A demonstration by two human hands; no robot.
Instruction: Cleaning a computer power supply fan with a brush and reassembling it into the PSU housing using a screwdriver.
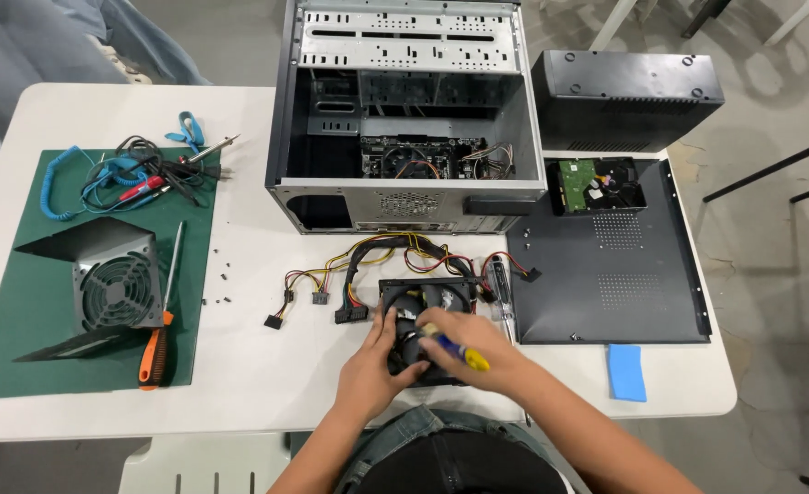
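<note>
The black power supply [426, 316] lies on the white bench [249, 366] just in front of the open computer case [404, 119], fan up, its coloured cables [368, 265] trailing left. It looks rigid and fairly heavy, best held by its metal sides. The left hand [377, 370] clasps its edge; the right hand [478, 352] is closed round a blue-and-yellow screwdriver [455, 350].
</note>
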